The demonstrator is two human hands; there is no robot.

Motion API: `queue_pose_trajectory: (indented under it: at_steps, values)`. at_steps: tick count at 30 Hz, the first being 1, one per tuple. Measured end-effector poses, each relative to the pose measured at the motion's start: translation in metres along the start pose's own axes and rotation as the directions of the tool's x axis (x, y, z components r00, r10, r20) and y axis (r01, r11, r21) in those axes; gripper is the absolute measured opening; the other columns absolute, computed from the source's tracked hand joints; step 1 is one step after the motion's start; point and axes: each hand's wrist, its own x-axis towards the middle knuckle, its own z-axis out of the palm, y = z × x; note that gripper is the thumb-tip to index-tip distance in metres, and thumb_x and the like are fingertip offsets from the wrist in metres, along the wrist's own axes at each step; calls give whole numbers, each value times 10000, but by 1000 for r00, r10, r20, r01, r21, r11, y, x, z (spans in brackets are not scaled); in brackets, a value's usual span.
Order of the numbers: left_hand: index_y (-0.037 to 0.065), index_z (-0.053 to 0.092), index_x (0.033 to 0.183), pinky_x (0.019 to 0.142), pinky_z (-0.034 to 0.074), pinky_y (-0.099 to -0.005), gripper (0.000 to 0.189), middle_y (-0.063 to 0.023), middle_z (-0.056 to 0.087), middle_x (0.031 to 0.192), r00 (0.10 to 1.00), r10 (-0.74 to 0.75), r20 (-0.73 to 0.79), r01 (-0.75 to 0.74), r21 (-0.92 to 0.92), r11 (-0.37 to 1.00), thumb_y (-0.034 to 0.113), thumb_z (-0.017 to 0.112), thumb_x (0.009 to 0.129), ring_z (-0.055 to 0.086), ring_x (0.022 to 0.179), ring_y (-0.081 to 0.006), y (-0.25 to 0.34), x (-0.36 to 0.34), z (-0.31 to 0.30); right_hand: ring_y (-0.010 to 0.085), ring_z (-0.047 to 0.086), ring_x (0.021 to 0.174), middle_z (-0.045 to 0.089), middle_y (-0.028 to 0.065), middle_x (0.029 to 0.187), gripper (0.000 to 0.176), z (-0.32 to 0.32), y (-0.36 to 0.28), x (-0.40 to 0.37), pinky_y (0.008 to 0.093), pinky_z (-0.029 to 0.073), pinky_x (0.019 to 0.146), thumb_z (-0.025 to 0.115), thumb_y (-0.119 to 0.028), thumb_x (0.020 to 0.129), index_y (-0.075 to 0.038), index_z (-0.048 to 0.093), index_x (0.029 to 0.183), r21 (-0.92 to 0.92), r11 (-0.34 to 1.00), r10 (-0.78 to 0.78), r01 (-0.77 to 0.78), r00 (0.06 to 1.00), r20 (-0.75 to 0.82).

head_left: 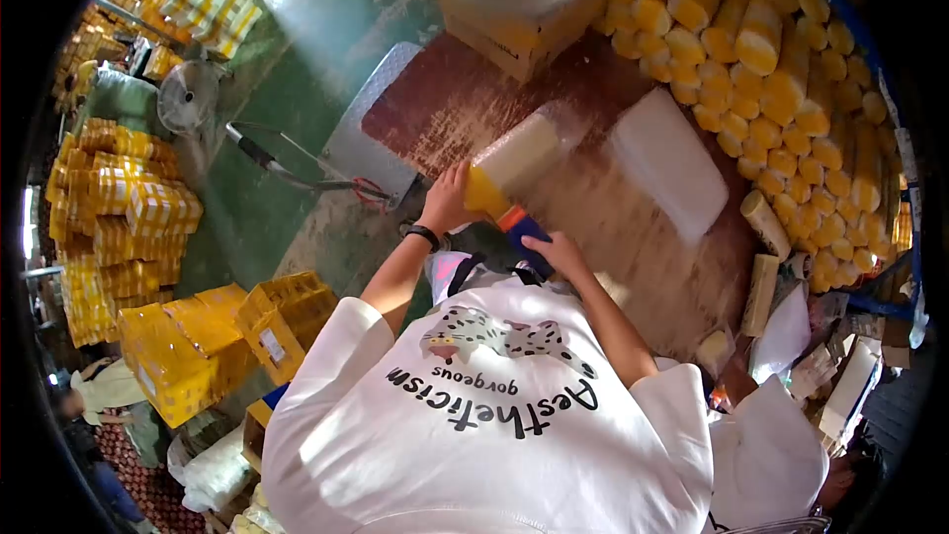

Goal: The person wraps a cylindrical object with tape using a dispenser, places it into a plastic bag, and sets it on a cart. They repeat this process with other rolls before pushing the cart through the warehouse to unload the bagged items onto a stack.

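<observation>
A long package [522,150] in clear wrap lies at a slant on the worn wooden tabletop [593,227], its near end covered in yellow tape [483,194]. My left hand [450,200] grips that taped end from the left side. In my right hand [563,255] is a tape dispenser [526,234], blue with an orange front. The front of the dispenser is right at the yellow end of the package. To the right, a flat white plastic-wrapped package [670,166] rests on the same top.
An open cardboard box [524,35] with white plastic stands at the far edge. Yellow-ended rolls [761,99] are piled high on the right. Yellow-taped cartons [188,346] and a fan [188,97] stand left. A metal cart handle [287,173] juts out there. Another person [104,386] is at far left.
</observation>
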Motion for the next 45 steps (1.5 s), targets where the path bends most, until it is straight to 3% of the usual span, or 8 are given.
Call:
queue_pose_trajectory:
  at_steps: [11, 20, 24, 28, 35, 39, 40, 45]
  values:
    - [33, 247, 1382, 934, 423, -432, 1068, -214, 459, 1245, 995, -36, 90, 41, -48, 998, 357, 835, 551, 474, 1128, -370, -8, 11, -7, 368, 640, 805, 649, 231, 848, 505, 27, -58, 28, 410, 500, 709, 637, -480, 751, 11, 673, 866, -624, 782, -120, -13, 978, -170]
    - [35, 291, 1365, 1007, 334, -455, 959, -200, 365, 1333, 995, 92, -42, -89, 73, 993, 480, 760, 656, 374, 1208, -394, 16, -9, 3, 320, 618, 861, 634, 191, 933, 447, -58, -17, -63, 387, 485, 762, 745, -324, 729, -21, 605, 1027, -12, 951, -299, 308, 913, -279]
    - [48, 452, 1259, 999, 345, -417, 586, -181, 426, 1297, 940, 298, -168, -305, -18, 952, 330, 670, 793, 409, 1177, -379, 39, -19, -9, 334, 554, 1014, 601, 182, 1048, 463, -65, 19, -77, 384, 454, 854, 792, -173, 682, -26, 581, 1066, -121, 874, -471, 470, 761, -446]
    - [52, 464, 1292, 1004, 348, -361, 455, -95, 464, 1326, 965, 261, -10, -146, -850, 507, 321, 519, 929, 432, 1217, -203, 108, -2, -63, 340, 563, 971, 615, 161, 988, 400, -76, 6, -85, 417, 436, 873, 770, -141, 646, -43, 590, 990, -531, 599, -796, 599, 513, -320]
    - [21, 524, 1216, 903, 429, -270, 385, -55, 545, 1221, 779, 511, 362, -20, -802, 598, 200, 606, 885, 537, 1037, -129, 111, 18, -96, 337, 580, 889, 628, 132, 918, 346, -103, -47, -87, 436, 426, 850, 754, -156, 623, -52, 585, 907, -583, 423, -862, 693, 507, -23]
    - [10, 597, 1105, 837, 439, -295, 410, -40, 607, 1036, 836, 503, 220, 66, -950, 305, 310, 674, 835, 551, 937, -144, 104, 14, -95, 323, 588, 847, 628, 130, 888, 327, -108, -48, -77, 423, 422, 852, 763, -199, 677, -44, 581, 900, -498, 507, -830, 704, 555, -60]
    - [17, 612, 1073, 784, 442, -283, 362, -47, 615, 988, 860, 500, 99, -143, -895, 422, 271, 687, 826, 553, 887, -144, 103, 17, -93, 329, 578, 843, 626, 136, 900, 361, -104, -51, -75, 417, 419, 846, 775, -221, 673, -35, 580, 913, -462, 525, -832, 715, 545, -102]
    - [-9, 642, 898, 717, 470, -271, 120, -62, 638, 868, 897, 379, 226, -43, -809, 586, 100, 632, 848, 585, 805, -135, 84, 32, -80, 296, 598, 839, 645, 142, 926, 436, -98, -55, -61, 397, 433, 830, 767, -291, 698, -27, 604, 1004, -460, 535, -820, 709, 567, -80]
